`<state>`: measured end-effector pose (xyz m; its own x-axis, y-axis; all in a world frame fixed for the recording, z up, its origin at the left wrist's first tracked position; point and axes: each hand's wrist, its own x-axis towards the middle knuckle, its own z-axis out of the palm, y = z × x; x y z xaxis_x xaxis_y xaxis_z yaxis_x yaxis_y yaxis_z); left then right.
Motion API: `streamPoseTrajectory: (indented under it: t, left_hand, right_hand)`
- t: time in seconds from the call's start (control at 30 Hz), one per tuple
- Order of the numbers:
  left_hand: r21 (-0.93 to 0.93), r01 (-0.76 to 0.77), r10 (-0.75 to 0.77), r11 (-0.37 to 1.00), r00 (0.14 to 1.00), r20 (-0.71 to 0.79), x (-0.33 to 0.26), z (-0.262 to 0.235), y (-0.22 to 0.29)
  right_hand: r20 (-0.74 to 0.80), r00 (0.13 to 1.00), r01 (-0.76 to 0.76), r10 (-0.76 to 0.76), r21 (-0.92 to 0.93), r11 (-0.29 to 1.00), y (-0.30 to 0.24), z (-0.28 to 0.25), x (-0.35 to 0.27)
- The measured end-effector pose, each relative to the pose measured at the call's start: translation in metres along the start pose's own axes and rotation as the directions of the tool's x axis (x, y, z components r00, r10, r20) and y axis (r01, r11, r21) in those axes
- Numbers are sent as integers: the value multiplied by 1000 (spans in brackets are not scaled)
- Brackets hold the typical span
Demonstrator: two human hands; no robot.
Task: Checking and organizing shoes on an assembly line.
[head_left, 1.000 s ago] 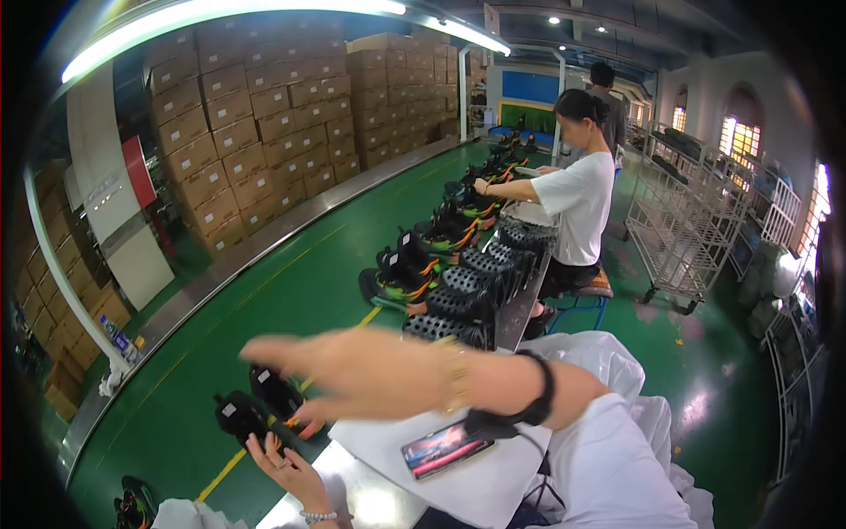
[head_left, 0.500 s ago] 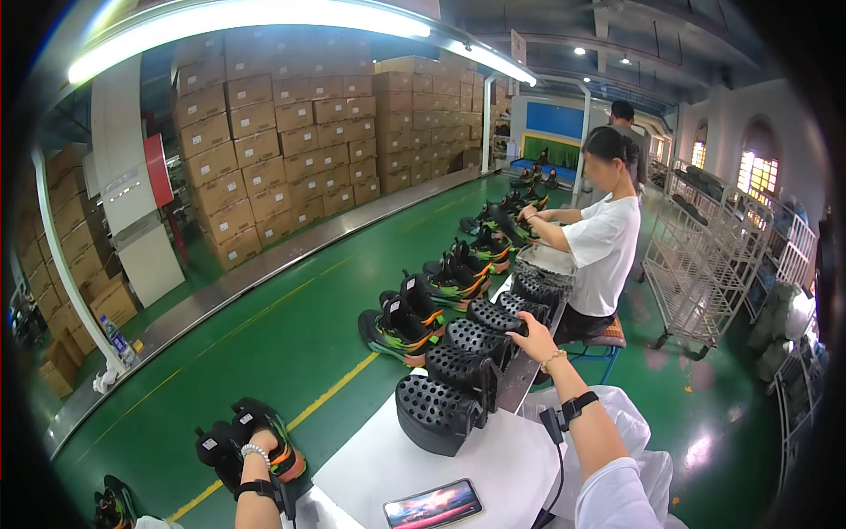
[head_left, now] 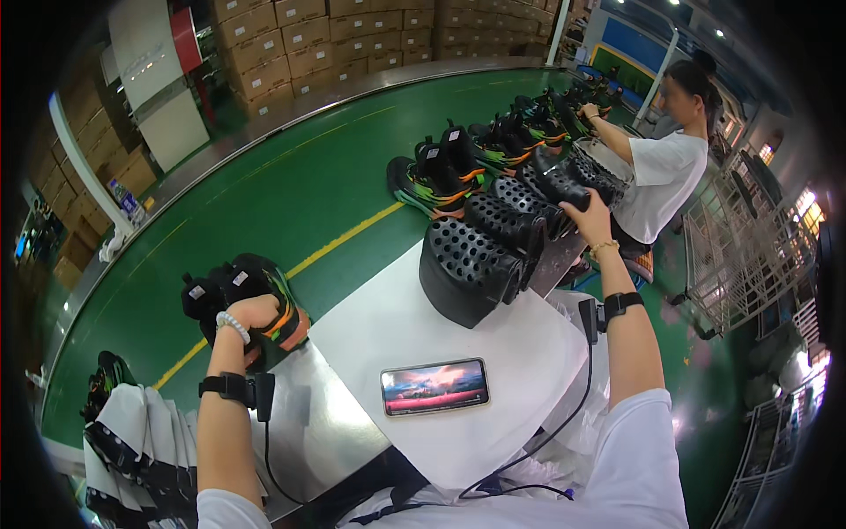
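At the left, a pair of black sneakers [head_left: 242,278] with orange and green soles stands on the green belt. My left hand [head_left: 254,313] is closed at one sneaker's collar, its fingertips partly hidden. My right hand [head_left: 592,216] grips the end of a black piece with a rounded, clog-like shape [head_left: 561,179], thumb on the near side. This piece sits tilted at the far end of a row of similar black perforated pieces [head_left: 471,264]. The nearest of them rests on a white sheet [head_left: 352,326] over the bench.
A phone [head_left: 434,386] with a lit screen lies on the white sheet. More sneakers [head_left: 432,181] line the green belt [head_left: 291,203]. White and black pieces [head_left: 145,432] are stacked at lower left. A co-worker [head_left: 667,172] sits at the right, near wire racks [head_left: 740,238]. Cables hang from both wrists.
My view has tipped downward, showing more of the bench and my arms. The piece in my right hand now looks raised and tilted. My left hand stays at the sneakers.
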<state>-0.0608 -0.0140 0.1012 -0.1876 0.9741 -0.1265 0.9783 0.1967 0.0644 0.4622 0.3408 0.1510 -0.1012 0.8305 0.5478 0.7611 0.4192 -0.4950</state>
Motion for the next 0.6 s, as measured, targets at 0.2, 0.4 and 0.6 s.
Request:
streamPoseTrajectory:
  t: [0.2, 0.4, 0.6]
  left_hand:
    - [-56, 17, -20, 998, 998, -67, 58, -7, 13]
    - [-91, 2, -15, 996, 989, -147, 52, 25, 14]
    - [13, 180, -166, 984, 927, -338, 17, 11, 21]
  right_hand:
    - [-186, 955, 287, -233, 368, 884, -117, -80, -1]
    - [73, 892, 250, -446, 742, 621, -278, -133, -56]
    - [334, 625, 589, -706, 391, 707, -373, -87, -126]
